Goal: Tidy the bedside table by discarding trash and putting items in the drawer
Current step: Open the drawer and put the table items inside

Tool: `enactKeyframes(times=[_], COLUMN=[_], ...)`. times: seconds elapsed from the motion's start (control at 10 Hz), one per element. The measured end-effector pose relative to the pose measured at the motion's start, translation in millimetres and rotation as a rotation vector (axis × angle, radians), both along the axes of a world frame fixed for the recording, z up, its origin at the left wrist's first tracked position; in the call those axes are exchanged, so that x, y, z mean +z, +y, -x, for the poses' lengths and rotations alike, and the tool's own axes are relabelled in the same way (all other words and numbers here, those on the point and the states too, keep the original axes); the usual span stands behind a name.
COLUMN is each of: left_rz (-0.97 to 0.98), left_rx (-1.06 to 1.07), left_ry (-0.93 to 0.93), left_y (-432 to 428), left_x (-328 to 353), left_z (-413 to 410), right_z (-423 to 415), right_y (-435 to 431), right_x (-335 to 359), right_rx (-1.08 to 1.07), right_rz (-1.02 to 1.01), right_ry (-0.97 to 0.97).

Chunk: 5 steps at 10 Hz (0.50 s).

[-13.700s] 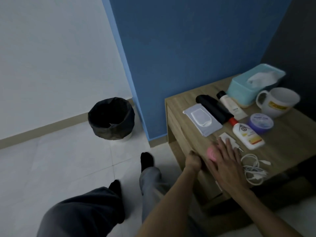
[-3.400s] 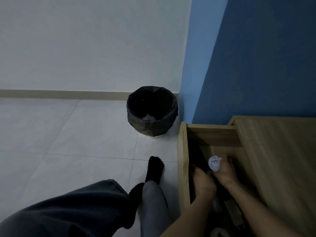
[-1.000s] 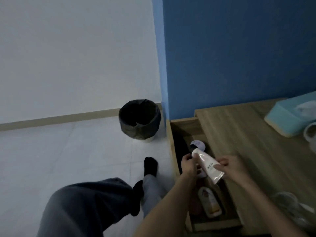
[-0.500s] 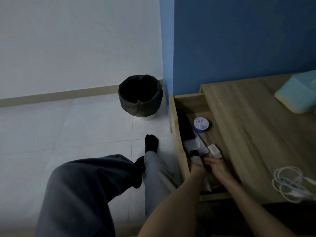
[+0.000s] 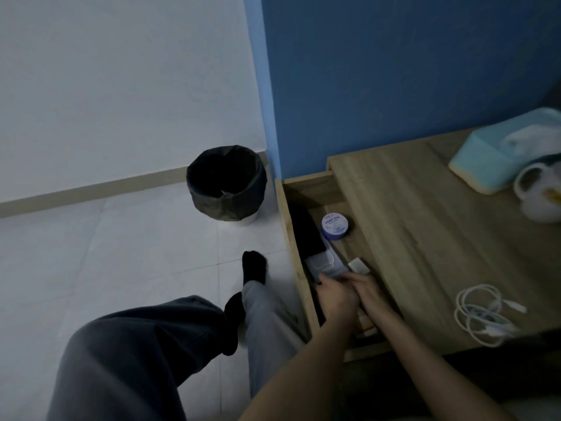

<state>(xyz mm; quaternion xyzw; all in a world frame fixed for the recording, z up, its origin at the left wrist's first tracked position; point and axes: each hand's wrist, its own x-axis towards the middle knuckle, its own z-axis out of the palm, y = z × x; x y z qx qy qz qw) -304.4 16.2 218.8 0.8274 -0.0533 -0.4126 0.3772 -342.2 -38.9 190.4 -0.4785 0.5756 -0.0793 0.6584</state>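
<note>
- Head view looks down on a pale wooden bedside table [image 5: 425, 238] set against a blue wall. Its wooden drawer [image 5: 283, 208] is pulled out on the side facing the floor.
- Both hands are down inside the near half of that drawer and pressed close together. The left hand [image 5: 334, 296] is by the outer wall and the right hand [image 5: 372, 294] is on the tabletop side.
- Both are smeared by blur, so I cannot tell whether the fingers are pinching something or lying loose. The fingertips reach the near edge of the wipes pack, that much is plain.
- Several things lie in the drawer:
  - a round purple-lidded jar [image 5: 334, 226] toward the far end
  - a long black object [image 5: 305, 232] along the outer wall
  - a flat grey wipes pack [image 5: 321, 262] below it
  - a small white charger block [image 5: 359, 265] just beside the pack
- A coiled white cable [image 5: 482, 314] lies near the front edge of the tabletop. It is well apart from the teal tissue box [image 5: 491, 159] and the white mug [image 5: 537, 196], which sit together at the far right.
- On the tiled floor a round bin lined with a black bag [image 5: 226, 183] stands near the wall corner, beyond the drawer's far end. The person's dark trouser legs and a black sock [image 5: 254, 265] are nearer.
</note>
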Motion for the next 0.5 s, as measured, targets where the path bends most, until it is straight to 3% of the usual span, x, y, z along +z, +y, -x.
enactKeyframes(times=[0.1,0.2,0.3,0.4,0.5], left_rz=[0.11,0.373,0.487,0.492,0.285], left_rx=[0.007,-0.016,-0.131,-0.464,-0.738], left_ry=[-0.044,-0.075,-0.149,-0.304,-0.409], left_y=[-10.9,-31.8,-46.9,-64.9,-72.8], left_x=[13.5,38.1,49.8,54.1,47.2], left_z=[-5.0,-2.8,2.4,19.7,31.3], right_z=[1.1,8.7,16.8,49.8,79.8], right_y=[7.6,1.8,-12.2,-57.9,-85.4], right_x=[35.9,85.6,95.6,98.2,94.0], right_rx=[0.049,-0.056,-0.094,-0.215,-0.282], right_rz=[0.113,0.273,0.376,0.577,0.621], right_ry=[-0.031,-0.219,-0.287,-0.209,-0.109])
